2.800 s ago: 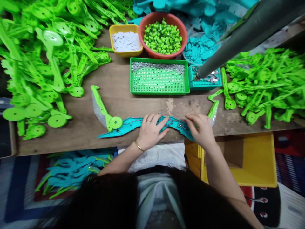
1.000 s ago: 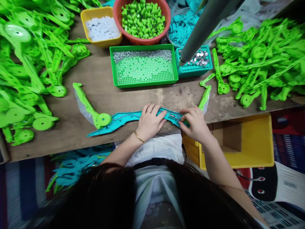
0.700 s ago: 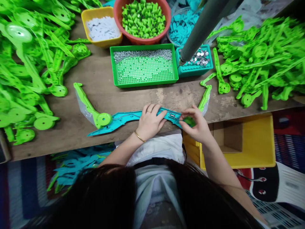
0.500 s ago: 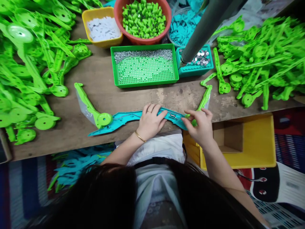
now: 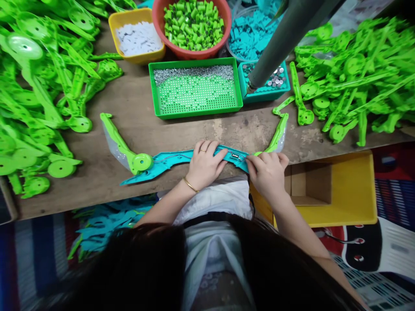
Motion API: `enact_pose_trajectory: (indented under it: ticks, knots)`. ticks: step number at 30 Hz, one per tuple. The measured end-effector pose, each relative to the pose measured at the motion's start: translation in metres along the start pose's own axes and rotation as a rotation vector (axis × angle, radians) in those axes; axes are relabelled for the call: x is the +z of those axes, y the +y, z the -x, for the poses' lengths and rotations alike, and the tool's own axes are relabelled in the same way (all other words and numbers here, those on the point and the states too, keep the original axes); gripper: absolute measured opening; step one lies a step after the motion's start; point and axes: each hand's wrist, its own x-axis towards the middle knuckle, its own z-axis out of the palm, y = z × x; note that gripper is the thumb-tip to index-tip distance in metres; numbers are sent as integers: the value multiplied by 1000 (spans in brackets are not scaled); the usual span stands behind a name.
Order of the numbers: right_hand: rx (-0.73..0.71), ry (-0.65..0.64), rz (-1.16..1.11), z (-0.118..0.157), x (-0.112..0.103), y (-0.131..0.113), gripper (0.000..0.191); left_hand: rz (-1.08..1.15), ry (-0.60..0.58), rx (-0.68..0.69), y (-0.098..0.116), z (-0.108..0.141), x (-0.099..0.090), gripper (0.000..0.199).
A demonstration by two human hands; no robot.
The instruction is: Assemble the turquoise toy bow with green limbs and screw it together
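Observation:
A long blue plastic shell (image 5: 171, 160), shaped like a bow, lies along the table's front edge with a thin wire running inside it. My left hand (image 5: 207, 164) is closed over its middle, fingers on top and thumb along the near side. At the shell's right part sits a small metallic component (image 5: 235, 156). Just right of it, my right hand (image 5: 267, 172) pinches at the shell; what is between the fingertips is hidden. A green arm (image 5: 121, 147) with a round hub joins the left end. Another green arm (image 5: 279, 134) joins at the right, its base covered by my right hand.
Behind stand a green tray (image 5: 197, 114) of screws, a teal box (image 5: 266, 96) of metal discs, a red bowl (image 5: 194, 52) of green caps and a yellow tub (image 5: 139, 58). A grey pole (image 5: 285, 43) slants overhead. Green parts (image 5: 353, 77) are piled on both sides.
My right hand has moved slightly left and lower onto the shell, and its fingers have drawn together. My left hand and the shell stay in place.

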Motion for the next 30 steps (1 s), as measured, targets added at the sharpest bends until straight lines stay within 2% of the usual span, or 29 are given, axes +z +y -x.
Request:
enact_pose_trajectory:
  ticks: [9, 17, 25, 30]
  knots:
    - [90, -98, -221, 2, 4, 1, 21, 1, -34, 0, 1, -2, -4, 31]
    - [36, -114, 44, -2, 2, -7, 24, -17, -60, 5, 1, -4, -8, 31]
    - [-36, -112, 42, -3, -5, -6, 23, 23, -127, -4, 7, -7, -17, 38]
    - [-15, -142, 20, -4, -6, -7, 23, 74, -93, 131, 11, -12, -13, 41]
